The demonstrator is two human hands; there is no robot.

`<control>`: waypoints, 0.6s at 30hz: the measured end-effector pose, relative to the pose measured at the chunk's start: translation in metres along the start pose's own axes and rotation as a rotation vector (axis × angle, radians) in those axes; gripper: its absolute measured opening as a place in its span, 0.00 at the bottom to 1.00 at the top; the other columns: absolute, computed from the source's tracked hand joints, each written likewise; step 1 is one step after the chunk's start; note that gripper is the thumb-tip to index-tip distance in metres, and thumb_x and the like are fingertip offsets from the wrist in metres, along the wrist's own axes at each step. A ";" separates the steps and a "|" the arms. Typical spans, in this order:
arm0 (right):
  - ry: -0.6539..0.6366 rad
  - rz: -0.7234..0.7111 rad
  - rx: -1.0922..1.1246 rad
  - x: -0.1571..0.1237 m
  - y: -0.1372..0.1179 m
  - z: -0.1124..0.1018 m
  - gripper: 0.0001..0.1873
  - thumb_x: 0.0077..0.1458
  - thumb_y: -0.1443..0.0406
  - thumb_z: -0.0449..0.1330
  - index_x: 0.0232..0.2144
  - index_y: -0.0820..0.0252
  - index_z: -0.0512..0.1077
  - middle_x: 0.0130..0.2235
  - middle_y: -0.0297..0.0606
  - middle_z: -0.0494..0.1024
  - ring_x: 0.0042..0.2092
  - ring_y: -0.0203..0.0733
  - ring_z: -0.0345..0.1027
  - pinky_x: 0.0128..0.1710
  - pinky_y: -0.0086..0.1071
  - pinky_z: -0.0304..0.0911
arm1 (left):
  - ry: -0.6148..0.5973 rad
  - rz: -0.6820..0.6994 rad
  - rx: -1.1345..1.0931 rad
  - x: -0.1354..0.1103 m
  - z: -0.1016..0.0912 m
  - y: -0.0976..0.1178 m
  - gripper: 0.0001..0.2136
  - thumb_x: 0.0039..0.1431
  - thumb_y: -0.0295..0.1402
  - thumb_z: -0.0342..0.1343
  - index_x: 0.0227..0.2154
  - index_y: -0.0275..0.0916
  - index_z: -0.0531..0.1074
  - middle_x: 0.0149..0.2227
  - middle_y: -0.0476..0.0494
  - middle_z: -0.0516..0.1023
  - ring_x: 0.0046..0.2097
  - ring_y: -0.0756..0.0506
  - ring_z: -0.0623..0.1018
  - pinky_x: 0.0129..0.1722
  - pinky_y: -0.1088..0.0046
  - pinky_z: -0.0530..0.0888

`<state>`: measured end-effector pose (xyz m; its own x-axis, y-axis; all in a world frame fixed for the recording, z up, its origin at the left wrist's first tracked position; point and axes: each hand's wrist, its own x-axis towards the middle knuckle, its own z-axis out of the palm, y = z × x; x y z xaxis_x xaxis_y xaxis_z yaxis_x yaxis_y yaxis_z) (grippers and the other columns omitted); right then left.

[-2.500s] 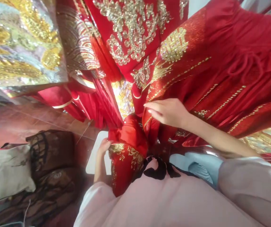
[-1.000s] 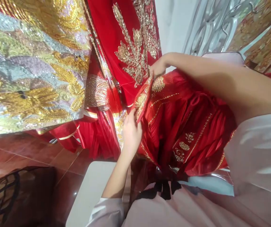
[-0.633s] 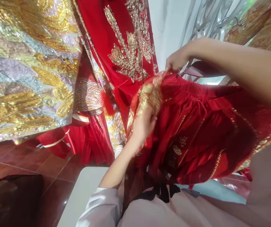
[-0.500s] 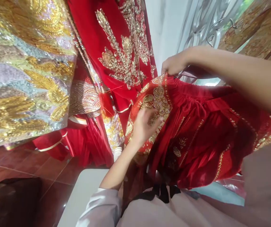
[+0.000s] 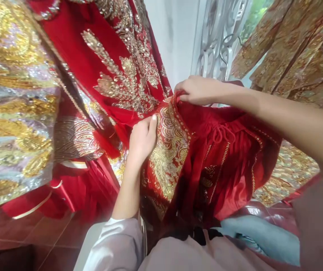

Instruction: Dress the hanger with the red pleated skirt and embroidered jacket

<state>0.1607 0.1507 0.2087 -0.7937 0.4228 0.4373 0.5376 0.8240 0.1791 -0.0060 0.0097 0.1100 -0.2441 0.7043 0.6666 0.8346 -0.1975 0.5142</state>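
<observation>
A red skirt (image 5: 220,162) with gold beaded trim and a tied cord at its waistband hangs in front of me. At its left side is a red panel (image 5: 169,146) with dense gold embroidery. My right hand (image 5: 195,89) is closed on the skirt's waistband at the top corner of this panel, fingers curled into the red cloth. My left hand (image 5: 143,137) grips the panel's left edge, thumb up on the near side; its fingertips are hidden. Behind my right wrist, the metal hook of a hanger (image 5: 225,56) sticks up.
On the left hang a red garment (image 5: 73,45) with gold beadwork and a gold-and-silver sequined garment (image 5: 14,124). Brown-gold garments (image 5: 299,49) hang at the right, by a white metal grille (image 5: 209,41). Below are a pale chair or stool edge (image 5: 89,237) and a tiled floor (image 5: 37,229).
My left hand has gone from hovering spread over the embroidered panel to its left edge. The right hand has shifted along the waistband, bunching cloth. My view has turned a little to the right.
</observation>
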 end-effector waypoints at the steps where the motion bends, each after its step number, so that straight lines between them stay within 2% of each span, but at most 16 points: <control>1: -0.018 0.024 -0.008 -0.001 -0.003 0.000 0.11 0.53 0.66 0.55 0.38 0.64 0.73 0.34 0.43 0.74 0.37 0.43 0.68 0.35 0.32 0.58 | 0.031 0.032 -0.028 0.002 -0.004 0.007 0.19 0.65 0.43 0.42 0.33 0.36 0.73 0.31 0.42 0.77 0.39 0.41 0.77 0.46 0.60 0.71; 3: -0.036 0.069 -0.011 -0.002 -0.010 -0.005 0.12 0.52 0.65 0.56 0.39 0.64 0.71 0.36 0.44 0.74 0.39 0.44 0.67 0.34 0.31 0.58 | 0.092 0.136 -0.075 0.014 -0.004 0.016 0.18 0.61 0.47 0.48 0.42 0.37 0.71 0.41 0.41 0.76 0.49 0.39 0.74 0.53 0.57 0.67; 4: -0.031 0.093 -0.009 -0.003 -0.014 -0.008 0.12 0.52 0.65 0.57 0.39 0.64 0.71 0.38 0.44 0.74 0.39 0.44 0.67 0.34 0.31 0.58 | 0.073 0.201 -0.091 0.022 0.000 0.018 0.20 0.59 0.48 0.52 0.45 0.38 0.69 0.45 0.40 0.75 0.52 0.37 0.71 0.55 0.55 0.65; 7: 0.012 0.176 0.001 -0.007 -0.025 -0.015 0.12 0.51 0.66 0.57 0.39 0.65 0.70 0.41 0.46 0.73 0.40 0.43 0.67 0.33 0.29 0.56 | -0.095 0.304 -0.123 0.046 0.024 0.020 0.24 0.53 0.49 0.58 0.45 0.36 0.66 0.46 0.38 0.74 0.55 0.33 0.69 0.57 0.51 0.62; 8: 0.036 0.203 0.002 -0.009 -0.028 -0.016 0.12 0.52 0.67 0.55 0.40 0.66 0.70 0.42 0.46 0.73 0.40 0.42 0.66 0.32 0.28 0.56 | -0.121 0.289 -0.123 0.050 0.033 0.022 0.24 0.53 0.49 0.58 0.45 0.36 0.66 0.45 0.37 0.74 0.55 0.32 0.69 0.56 0.50 0.62; 10: 0.080 0.242 0.011 -0.010 -0.031 -0.017 0.14 0.53 0.71 0.51 0.42 0.66 0.70 0.43 0.46 0.72 0.41 0.41 0.66 0.31 0.27 0.54 | -0.097 0.193 -0.081 0.052 0.048 0.029 0.25 0.53 0.49 0.57 0.45 0.35 0.63 0.43 0.34 0.74 0.55 0.30 0.69 0.55 0.50 0.64; 12: 0.067 0.256 0.018 -0.009 -0.031 -0.020 0.16 0.51 0.75 0.50 0.42 0.67 0.70 0.41 0.45 0.73 0.40 0.40 0.67 0.30 0.27 0.54 | -0.066 0.066 0.012 0.046 0.053 0.041 0.24 0.55 0.48 0.56 0.47 0.36 0.62 0.43 0.32 0.74 0.55 0.30 0.68 0.54 0.52 0.64; 14: -0.038 0.188 0.040 -0.011 -0.030 -0.028 0.17 0.49 0.76 0.53 0.41 0.66 0.72 0.37 0.40 0.74 0.36 0.37 0.67 0.31 0.26 0.55 | -0.095 -0.015 0.100 0.040 0.050 0.052 0.22 0.55 0.46 0.55 0.48 0.39 0.62 0.43 0.34 0.74 0.55 0.31 0.68 0.52 0.55 0.66; 16: -0.139 0.041 0.085 -0.019 -0.025 -0.042 0.16 0.49 0.75 0.57 0.41 0.63 0.74 0.35 0.35 0.75 0.36 0.34 0.67 0.35 0.26 0.58 | -0.150 -0.026 0.137 0.037 0.042 0.057 0.20 0.55 0.45 0.55 0.46 0.41 0.64 0.43 0.36 0.74 0.54 0.33 0.70 0.50 0.57 0.67; 17: -0.108 -0.013 0.115 -0.027 -0.020 -0.049 0.14 0.50 0.74 0.58 0.40 0.60 0.74 0.36 0.33 0.76 0.37 0.33 0.68 0.38 0.25 0.59 | -0.171 -0.021 0.138 0.037 0.039 0.058 0.18 0.54 0.45 0.55 0.45 0.42 0.65 0.43 0.37 0.74 0.52 0.33 0.71 0.49 0.58 0.67; 18: -0.003 -0.027 0.148 -0.037 -0.014 -0.056 0.12 0.52 0.72 0.58 0.40 0.58 0.75 0.38 0.32 0.76 0.40 0.32 0.68 0.41 0.25 0.59 | -0.185 -0.016 0.131 0.038 0.036 0.057 0.17 0.54 0.44 0.55 0.44 0.42 0.66 0.43 0.37 0.74 0.51 0.34 0.71 0.48 0.58 0.68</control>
<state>0.1989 0.1025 0.2392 -0.8086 0.4006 0.4309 0.4681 0.8818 0.0586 0.0500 0.0495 0.1448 -0.1735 0.8223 0.5420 0.8913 -0.1031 0.4416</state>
